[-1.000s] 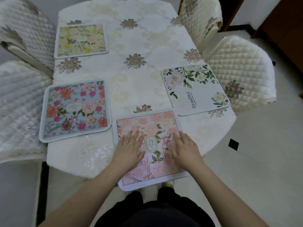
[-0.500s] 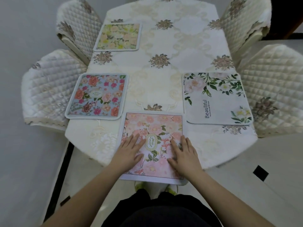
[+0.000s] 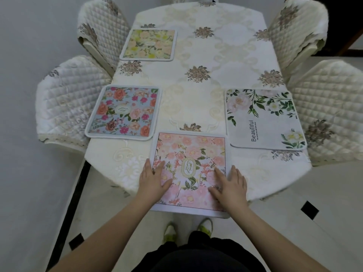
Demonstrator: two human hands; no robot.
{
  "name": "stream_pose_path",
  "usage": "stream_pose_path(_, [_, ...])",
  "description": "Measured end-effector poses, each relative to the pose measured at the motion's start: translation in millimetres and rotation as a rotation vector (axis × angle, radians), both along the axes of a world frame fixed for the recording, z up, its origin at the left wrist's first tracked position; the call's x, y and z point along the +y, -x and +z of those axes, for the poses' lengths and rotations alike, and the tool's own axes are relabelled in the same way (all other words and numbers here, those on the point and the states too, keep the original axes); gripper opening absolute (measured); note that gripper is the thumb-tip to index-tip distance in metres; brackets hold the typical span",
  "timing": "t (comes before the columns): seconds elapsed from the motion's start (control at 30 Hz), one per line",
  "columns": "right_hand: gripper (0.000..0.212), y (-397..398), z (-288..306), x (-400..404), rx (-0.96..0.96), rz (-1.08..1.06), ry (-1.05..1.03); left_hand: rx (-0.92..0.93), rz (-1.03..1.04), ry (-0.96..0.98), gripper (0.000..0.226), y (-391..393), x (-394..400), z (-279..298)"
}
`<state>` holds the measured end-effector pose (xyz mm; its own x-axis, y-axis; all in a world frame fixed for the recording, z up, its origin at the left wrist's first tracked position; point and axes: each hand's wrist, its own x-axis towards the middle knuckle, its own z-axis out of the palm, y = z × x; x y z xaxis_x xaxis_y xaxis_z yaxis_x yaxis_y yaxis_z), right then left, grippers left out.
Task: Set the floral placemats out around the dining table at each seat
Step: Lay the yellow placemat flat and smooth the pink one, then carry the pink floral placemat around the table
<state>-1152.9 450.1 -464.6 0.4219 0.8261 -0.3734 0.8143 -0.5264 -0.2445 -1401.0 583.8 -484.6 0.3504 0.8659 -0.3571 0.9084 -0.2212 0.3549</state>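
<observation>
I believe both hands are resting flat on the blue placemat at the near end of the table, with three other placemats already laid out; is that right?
Not quite: in the head view the left hand and right hand rest flat on the pink placemat, not a blue one. The blue placemat lies untouched to the left. The rest holds: three other placemats are laid out.

Table: four placemats on top. GARDEN placemat at near end, centred, near edge overhanging table edge. Left hand flat on its left side, right hand flat on its right side. Near-left placemat and far-left placemat along left side. Beautiful placemat on right side. Two chairs left, two right.
</observation>
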Motion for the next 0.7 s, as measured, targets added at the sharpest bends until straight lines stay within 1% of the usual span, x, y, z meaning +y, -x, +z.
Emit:
stream_pose_path(0.1, [0.069,7.5,5.6,0.2,0.006,-0.045,-0.036,-0.058,0.006,-0.021,0.067,2.7,-1.1,5.9])
stream_pose_path(0.17, [0.067,14.0,10.9,0.3,0.022,-0.073,-0.053,-0.069,-0.005,-0.052,0.066,7.9,-1.3,9.9])
stream_pose_path(0.2, [0.066,15.8,13.9,0.4,0.032,-0.084,-0.065,-0.105,0.001,-0.045,0.065,10.5,-1.1,12.4])
stream_pose_path(0.27, [0.062,19.4,20.8,0.2,0.081,-0.122,-0.116,-0.259,0.033,0.018,0.064,16.2,-0.8,19.8])
stream_pose_path(0.33, [0.058,21.9,30.0,0.4,0.193,-0.200,-0.232,-0.436,0.075,0.071,0.064,20.3,-0.6,30.0])
stream_pose_path(0.4, [0.059,23.4,38.0,0.4,0.267,-0.264,-0.353,-0.564,0.141,0.048,0.066,22.4,0.8,37.7])
stream_pose_path(0.47, [0.060,21.7,44.5,2.2,0.309,-0.348,-0.415,-0.660,0.232,0.059,0.066,23.7,4.8,44.0])
stream_pose_path(0.53, [0.055,19.4,49.7,5.1,0.363,-0.452,-0.396,-0.742,0.263,0.166,0.064,26.0,11.3,51.0])
stream_pose_path(0.6, [0.039,19.9,52.7,5.8,0.364,-0.487,-0.359,-0.788,0.265,0.316,0.068,29.9,18.0,57.6])
stream_pose_path(0.63, [0.033,21.0,53.6,5.7,0.366,-0.506,-0.365,-0.784,0.252,0.363,0.072,32.2,21.5,60.2])
stream_pose_path(0.7, [0.029,23.7,56.2,4.3,0.392,-0.555,-0.410,-0.740,0.214,0.415,0.079,35.6,27.7,63.0])
